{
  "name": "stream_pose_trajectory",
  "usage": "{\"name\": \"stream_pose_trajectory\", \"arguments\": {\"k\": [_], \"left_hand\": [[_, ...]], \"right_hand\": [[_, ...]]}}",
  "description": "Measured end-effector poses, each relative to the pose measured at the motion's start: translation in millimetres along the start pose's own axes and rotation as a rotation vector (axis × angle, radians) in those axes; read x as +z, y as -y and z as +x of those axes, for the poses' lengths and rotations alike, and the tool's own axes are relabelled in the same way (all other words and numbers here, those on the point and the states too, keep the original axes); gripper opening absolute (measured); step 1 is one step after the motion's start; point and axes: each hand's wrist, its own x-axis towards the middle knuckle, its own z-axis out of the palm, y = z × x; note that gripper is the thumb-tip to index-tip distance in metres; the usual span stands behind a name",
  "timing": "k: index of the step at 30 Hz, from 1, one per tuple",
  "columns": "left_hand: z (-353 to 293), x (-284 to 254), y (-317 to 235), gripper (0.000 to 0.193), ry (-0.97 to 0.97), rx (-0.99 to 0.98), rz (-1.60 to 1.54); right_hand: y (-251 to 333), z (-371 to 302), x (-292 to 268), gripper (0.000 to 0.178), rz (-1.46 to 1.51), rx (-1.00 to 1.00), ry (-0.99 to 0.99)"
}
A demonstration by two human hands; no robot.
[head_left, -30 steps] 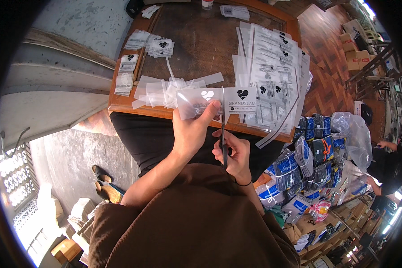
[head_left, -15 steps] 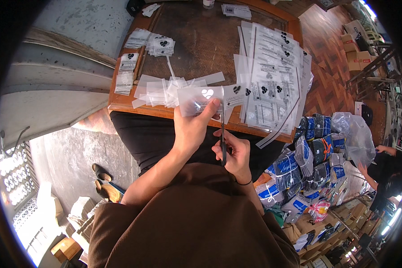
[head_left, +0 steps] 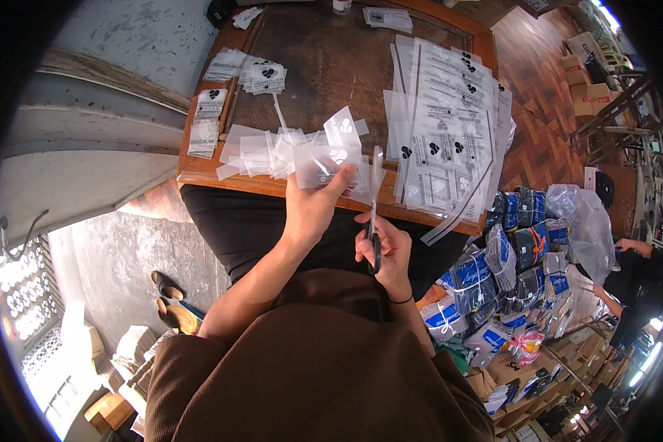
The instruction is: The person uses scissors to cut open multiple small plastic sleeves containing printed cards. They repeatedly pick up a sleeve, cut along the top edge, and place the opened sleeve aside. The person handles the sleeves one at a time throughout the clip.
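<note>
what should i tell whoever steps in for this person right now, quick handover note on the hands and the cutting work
Left hand: pinches a clear plastic strip with white heart marks at the near table edge.
Right hand: grips black-handled scissors, blades pointing away, just right of the strip.
Done: a pile of cut clear pieces lies left of the hands; small printed stacks sit at the far left.
Left: the held strip looks only partly cut, and a stack of uncut printed sheets lies to the right.

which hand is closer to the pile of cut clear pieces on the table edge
Left. The left hand sits just below the pile of cut pieces; the right hand, holding scissors, is farther right and lower.
</note>
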Motion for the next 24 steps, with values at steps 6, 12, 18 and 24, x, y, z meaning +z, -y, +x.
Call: {"name": "stream_pose_trajectory", "arguments": {"k": [6, 12, 18, 24], "left_hand": [[-7, 2, -28, 0.026, 0.238, 0.088, 0.417], [-12, 7, -41, 0.025, 0.383, 0.119, 0.472], [-9, 2, -46, 0.026, 0.422, 0.01, 0.582], [-9, -1, -30, 0.033, 0.274, 0.003, 0.62]], "right_hand": [[18, 19, -5, 0.054, -0.049, -0.317, -0.468], [71, 58, -45, 0.045, -0.544, -0.644, -0.191], [86, 61, -58, 0.04, -0.733, -0.346, 0.077], [69, 69, -72, 0.046, -0.645, -0.238, -0.108]]}}
